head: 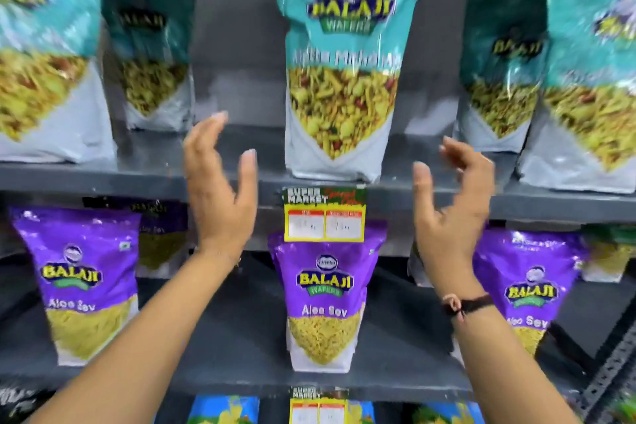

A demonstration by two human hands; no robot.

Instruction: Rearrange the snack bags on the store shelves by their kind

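Teal snack bag (342, 62) stands upright on the upper shelf (103, 179); left hand (220, 189) and right hand (451, 206), both spread wide and empty, flank its base.

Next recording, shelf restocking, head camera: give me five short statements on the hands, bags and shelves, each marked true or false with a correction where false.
1. Both hands are empty. True: the left hand and right hand are open, either side of the middle teal bag, touching nothing.
2. The upper shelf holds purple bags. False: it holds teal mixture bags; the purple Aloo Sev bag stands on the shelf below.
3. A yellow price tag hangs from the upper shelf's front edge. True.
4. The left wrist wears a dark band. False: the wrist band is on the right wrist.
5. The middle teal bag lies flat. False: it stands upright.
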